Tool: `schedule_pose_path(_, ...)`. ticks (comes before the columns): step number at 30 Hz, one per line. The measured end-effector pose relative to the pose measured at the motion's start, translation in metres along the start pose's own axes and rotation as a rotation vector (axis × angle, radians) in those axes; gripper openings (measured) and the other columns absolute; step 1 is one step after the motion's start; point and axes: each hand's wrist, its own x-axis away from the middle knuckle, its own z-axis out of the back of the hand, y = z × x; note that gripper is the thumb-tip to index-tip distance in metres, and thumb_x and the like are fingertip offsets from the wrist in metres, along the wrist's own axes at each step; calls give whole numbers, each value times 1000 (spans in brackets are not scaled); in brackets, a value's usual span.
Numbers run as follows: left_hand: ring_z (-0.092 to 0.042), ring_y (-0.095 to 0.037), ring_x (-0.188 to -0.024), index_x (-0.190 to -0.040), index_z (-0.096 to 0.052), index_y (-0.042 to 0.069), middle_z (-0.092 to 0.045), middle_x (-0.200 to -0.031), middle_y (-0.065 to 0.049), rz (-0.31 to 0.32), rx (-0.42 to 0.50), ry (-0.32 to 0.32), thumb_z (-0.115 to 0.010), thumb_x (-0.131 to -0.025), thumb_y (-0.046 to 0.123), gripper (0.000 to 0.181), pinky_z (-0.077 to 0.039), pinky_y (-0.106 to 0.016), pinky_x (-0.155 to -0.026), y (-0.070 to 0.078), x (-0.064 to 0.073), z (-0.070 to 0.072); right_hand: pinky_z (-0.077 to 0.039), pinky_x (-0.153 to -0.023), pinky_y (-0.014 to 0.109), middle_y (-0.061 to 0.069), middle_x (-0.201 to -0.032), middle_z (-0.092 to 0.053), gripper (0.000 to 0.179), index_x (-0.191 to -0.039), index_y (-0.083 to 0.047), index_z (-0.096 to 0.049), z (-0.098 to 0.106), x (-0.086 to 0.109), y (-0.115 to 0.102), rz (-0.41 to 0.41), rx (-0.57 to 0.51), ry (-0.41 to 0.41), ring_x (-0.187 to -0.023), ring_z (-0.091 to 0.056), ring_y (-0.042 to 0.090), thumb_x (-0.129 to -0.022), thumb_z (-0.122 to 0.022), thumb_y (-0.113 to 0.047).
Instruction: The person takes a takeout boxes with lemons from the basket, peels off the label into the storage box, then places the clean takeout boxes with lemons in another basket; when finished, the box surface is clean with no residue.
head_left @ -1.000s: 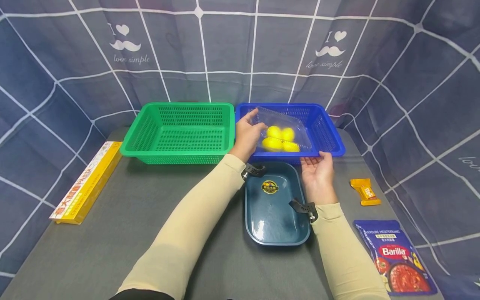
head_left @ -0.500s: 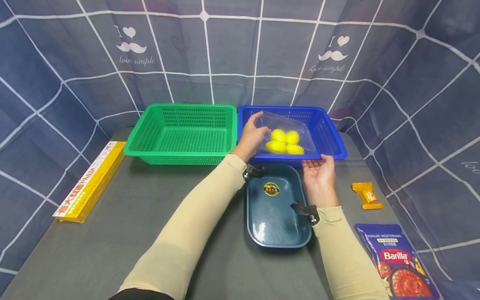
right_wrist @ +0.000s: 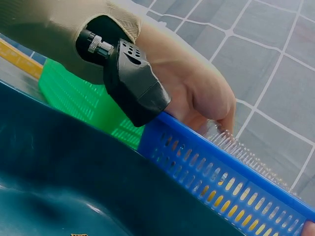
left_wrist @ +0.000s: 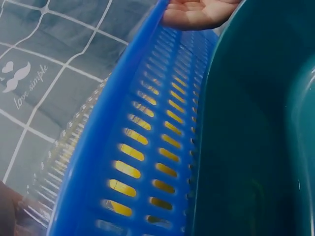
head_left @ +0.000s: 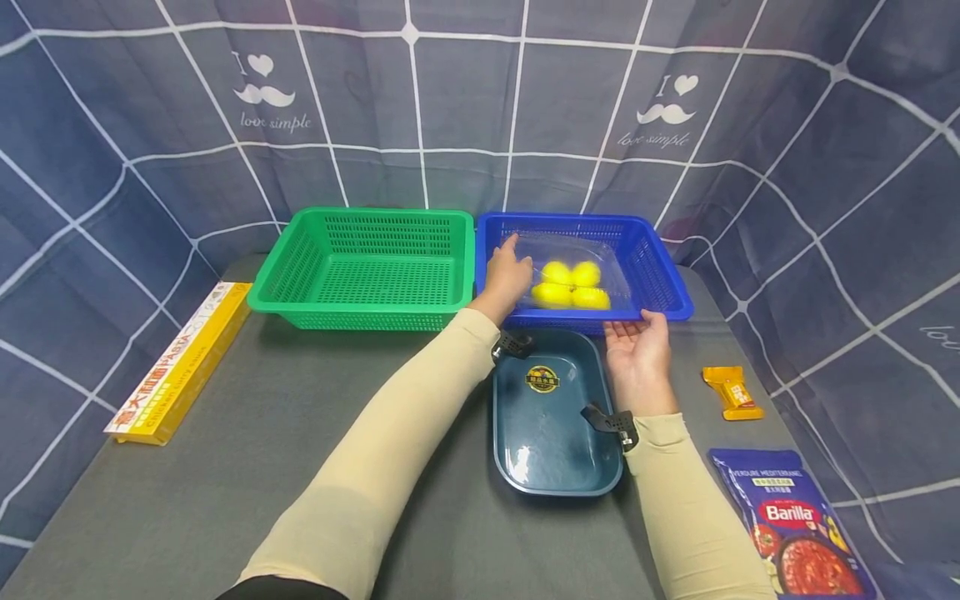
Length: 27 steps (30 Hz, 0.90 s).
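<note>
In the head view, a clear plastic clamshell box (head_left: 611, 265) with several rounded yellow pieces (head_left: 572, 286) inside lies within the blue basket (head_left: 660, 271). My left hand (head_left: 507, 277) holds the box's left edge, index finger stretched along it and thumb on the near side. The right wrist view has the box's ridged clear edge (right_wrist: 246, 156) rising just above the basket rim, beside the left hand's curled thumb. My right hand (head_left: 637, 358) is palm up in front of the basket, fingertips and thumb touching its front rim.
A green basket (head_left: 360, 320) adjoins the blue one on the left. Directly in front sits a dark teal tray (head_left: 555, 433), between the forearms. A yellow pasta box (head_left: 187, 367) lies far left. On the right are a small orange packet (head_left: 733, 392) and a blue Barilla pouch (head_left: 795, 525).
The clear box has sunk lower and lies flatter in the blue basket. My left hand has come down with it, and the right hand stays at the rim. The camera view shifted slightly.
</note>
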Motion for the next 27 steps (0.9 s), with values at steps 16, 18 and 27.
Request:
schedule_pose_path(16,-37,-32,-149,-163,-30,0,-38,-164,-19,6,-122,2,-48,-100,2,66,-31,-40,-122,2,-1,4,-42,-111,35,9,-137,-41,44,-149,-4,-35,-1,-2,2,-6,3,-5,-132,-42,23,-109,-44,-18)
schedule_pose_path(18,-35,-33,-150,-163,-30,0,-37,-164,-19,-35,-119,27,-49,-102,5,65,-29,-40,-123,5,0,7,-44,-109,35,10,-135,-42,42,-147,-3,-37,-2,-3,2,-1,6,-9,-130,-43,23,-109,-45,-18)
schedule_pose_path(27,-28,-29,-153,-161,-35,0,-33,-166,-17,-289,-118,122,-60,-102,12,65,-18,-32,-125,26,5,46,-46,-107,34,10,-132,-44,41,-146,-1,-39,-5,-6,2,32,68,14,-123,-48,23,-108,-47,-17)
